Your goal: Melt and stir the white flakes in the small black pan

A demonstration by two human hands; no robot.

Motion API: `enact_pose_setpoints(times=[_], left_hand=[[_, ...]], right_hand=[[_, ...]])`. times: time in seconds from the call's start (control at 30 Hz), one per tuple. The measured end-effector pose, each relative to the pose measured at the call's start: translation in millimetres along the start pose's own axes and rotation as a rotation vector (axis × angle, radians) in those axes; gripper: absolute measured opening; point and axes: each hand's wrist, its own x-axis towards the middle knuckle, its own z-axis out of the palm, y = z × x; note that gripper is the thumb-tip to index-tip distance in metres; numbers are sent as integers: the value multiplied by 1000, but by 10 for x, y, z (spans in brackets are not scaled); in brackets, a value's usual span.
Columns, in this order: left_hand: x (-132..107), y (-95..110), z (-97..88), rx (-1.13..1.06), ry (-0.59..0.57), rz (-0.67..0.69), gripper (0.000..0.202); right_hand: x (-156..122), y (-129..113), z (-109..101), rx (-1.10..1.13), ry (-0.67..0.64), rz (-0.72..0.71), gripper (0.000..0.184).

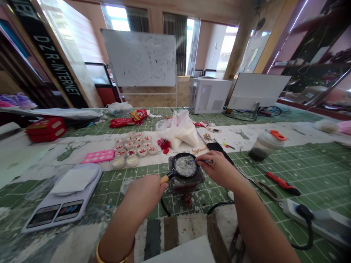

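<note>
My left hand is closed around the wooden handle of a small black frying pan. The pan sits on a small dark hot plate and holds whitish, partly clear lumps. In my right hand, fingers pinch a thin bluish stick; its tip reaches over the pan's right rim, into or just above the lumps. Behind the pan stands a clear plastic bag of white granules. Small round cups, several topped with red bits, cluster to the left.
A white kitchen scale and pink mold lie left. At right are a shaker bottle, red-handled screwdriver, scissors and power strip. A black phone lies behind my right hand; cables run near the hot plate.
</note>
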Motion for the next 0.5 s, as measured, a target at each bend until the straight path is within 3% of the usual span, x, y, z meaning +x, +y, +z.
enact_pose_setpoints(times=[0.13,0.23,0.4,0.5], left_hand=[[3,2,-4,5,3,0,36],[8,-6,-2,2,5,15,36],[16,-16,16,8,33,26,36],[9,-11,6,4,15,15,36]], right_hand=[[-15,-80,37,47,13,-54,19],[-52,-95,-4,95,-49,-127,19],[-45,-24,-49,87,69,1,19],[-45,-55,-31,160,-45,-65,21]])
